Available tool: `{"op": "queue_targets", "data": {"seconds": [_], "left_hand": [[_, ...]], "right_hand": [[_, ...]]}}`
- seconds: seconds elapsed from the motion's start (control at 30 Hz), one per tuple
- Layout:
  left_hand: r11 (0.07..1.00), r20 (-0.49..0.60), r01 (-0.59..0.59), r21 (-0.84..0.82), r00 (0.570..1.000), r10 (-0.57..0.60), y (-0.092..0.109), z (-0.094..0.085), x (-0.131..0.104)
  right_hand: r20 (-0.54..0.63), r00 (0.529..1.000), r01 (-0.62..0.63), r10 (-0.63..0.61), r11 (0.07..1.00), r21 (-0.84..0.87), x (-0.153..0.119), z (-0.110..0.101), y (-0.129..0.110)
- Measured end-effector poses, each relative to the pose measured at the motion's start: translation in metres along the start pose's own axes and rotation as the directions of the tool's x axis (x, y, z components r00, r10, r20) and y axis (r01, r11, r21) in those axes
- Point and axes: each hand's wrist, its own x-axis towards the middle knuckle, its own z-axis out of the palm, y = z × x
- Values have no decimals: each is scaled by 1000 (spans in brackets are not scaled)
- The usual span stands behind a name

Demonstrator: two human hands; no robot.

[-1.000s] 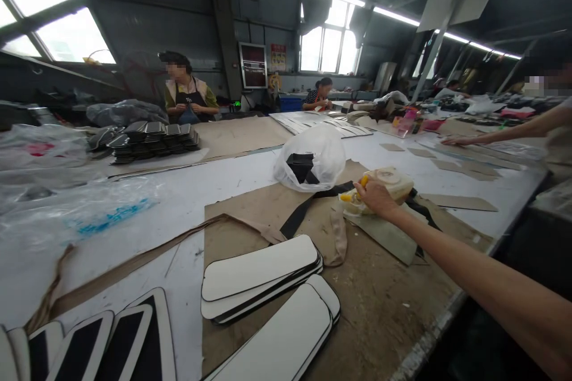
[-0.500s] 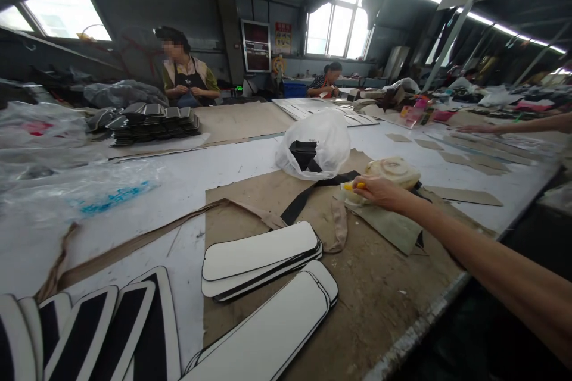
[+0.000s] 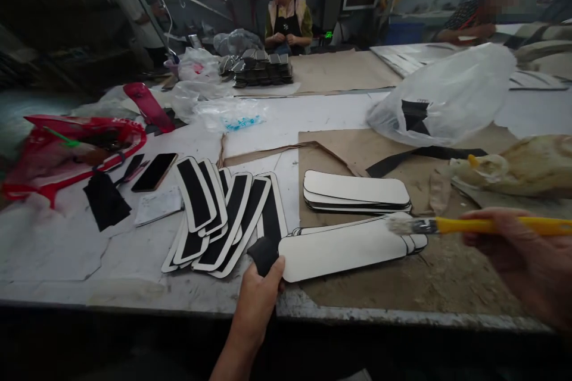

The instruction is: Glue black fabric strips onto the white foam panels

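Observation:
My right hand [image 3: 525, 250], blurred at its edge, is closed round the yellow handle of a paintbrush [image 3: 465, 225]. The pale bristles are at the right end of a long white panel [image 3: 339, 250], which tops a fanned stack. At the panel's left end my left hand [image 3: 260, 289] is closed, its thumb on the corner. A curled black piece [image 3: 264, 253] sticks up by that hand's fingers; whether it is gripped or worn is unclear. Behind lies a second stack of white panels [image 3: 357, 187]. Black panels with white borders [image 3: 236, 220] lie fanned at the left.
A stained glue container [image 3: 531, 166] stands at the right on brown sheeting [image 3: 344, 152]. Behind it sits a white plastic bag [image 3: 456, 95]. At the left are a phone [image 3: 154, 172] and a red bag [image 3: 33, 155]. A person [image 3: 288, 18] is across the table.
The view has swung left and down. My right hand has brought the brush from the glue container to the white panel. My left hand has come into view at the panel's end.

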Motion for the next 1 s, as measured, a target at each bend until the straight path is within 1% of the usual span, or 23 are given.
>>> {"op": "queue_targets", "data": {"seconds": [0.03,0.07,0.13,0.17,0.2,0.27,0.37,0.43,0.5,0.6,0.7,0.8,0.87,0.93,1.0], "left_hand": [[999,17,-3,-33,1000,4,0,-1,-2],[998,35,-9,-58,999,11,0,-2,-3],[995,76,-16,-100,997,24,0,-6,-6],[993,96,-16,-121,995,28,0,-8,-7],[990,115,-13,-141,993,30,0,-9,-8],[985,156,1,-170,987,26,-1,-13,-8],[983,231,35,-178,973,7,-4,-18,-8],[986,254,19,-165,967,24,-9,-21,-7],[991,250,-28,-130,966,61,-13,-23,-7],[994,234,-93,-54,967,103,-18,-25,-6],[995,221,-103,-11,970,102,-19,-25,-6],[994,218,-108,-2,970,106,-18,-24,-8],[994,222,-113,6,969,109,-20,-24,-8],[995,218,-97,27,972,89,-22,-24,-6],[997,206,-69,43,977,59,-25,-24,-4]], "right_hand": [[42,998,-52,45,986,161,-19,29,-10],[119,991,-93,63,959,267,-35,56,-20],[249,966,-162,67,909,384,-59,100,-37],[289,955,-191,71,891,411,-66,116,-42],[319,945,-213,74,878,429,-71,129,-45],[352,932,-250,87,858,449,-77,145,-47],[367,925,-279,102,839,467,-81,156,-43],[361,927,-271,104,851,450,-82,158,-38],[330,940,-218,85,894,391,-81,154,-33],[223,974,-75,27,975,209,-76,138,-29],[104,994,29,-30,1000,10,-71,116,-30],[13,996,91,-90,988,-129,-68,97,-29],[-39,988,139,-152,961,-238,-67,87,-24],[-77,966,206,-248,911,-356,-65,79,-19],[-98,926,287,-365,847,-447,-62,72,-16]]}}
